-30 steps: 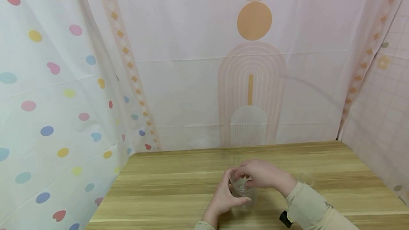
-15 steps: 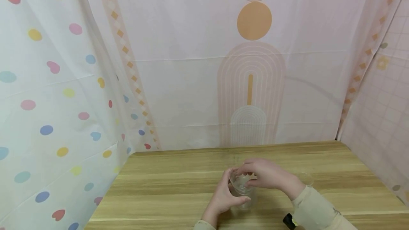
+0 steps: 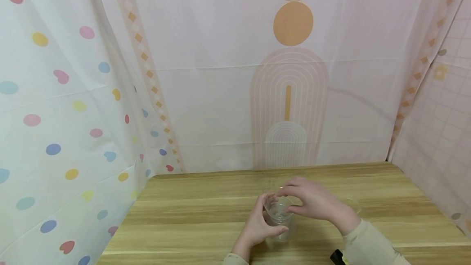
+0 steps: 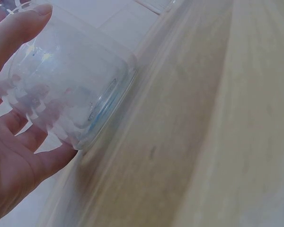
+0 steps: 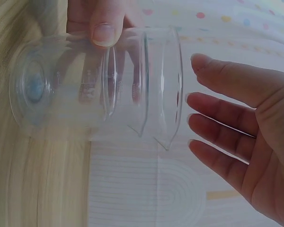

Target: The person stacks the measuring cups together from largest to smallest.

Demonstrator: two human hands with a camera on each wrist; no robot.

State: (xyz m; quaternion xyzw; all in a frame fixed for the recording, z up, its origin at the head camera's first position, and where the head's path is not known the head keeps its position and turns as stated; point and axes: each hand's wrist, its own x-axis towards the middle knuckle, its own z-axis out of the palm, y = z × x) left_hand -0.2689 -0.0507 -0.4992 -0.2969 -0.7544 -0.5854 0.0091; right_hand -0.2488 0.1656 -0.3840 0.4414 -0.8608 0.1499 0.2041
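Observation:
Two clear glass beakers stand nested upright on the wooden table. In the right wrist view the inner beaker (image 5: 163,85) shows its spouted rim above that of the outer beaker (image 5: 66,109), which bears faint printed marks. My left hand (image 3: 256,226) grips the glass from the left, thumb across the near side and fingers round the far side. Just off the rim, my right hand (image 3: 318,201) hovers with fingers and thumb apart; the right wrist view shows a gap between its fingertips (image 5: 199,120) and the glass.
A clear round glass item (image 3: 352,205) lies on the table (image 3: 184,224) right of the beakers, partly behind my right arm. Near the front edge, a black object (image 3: 336,257) with a yellow part is half hidden by the sleeve. Patterned curtains (image 3: 206,105) enclose the table.
My right hand has drawn up and to the right, its fingers leaving the rim of the inner beaker and spreading. My left hand stays in place round the glass.

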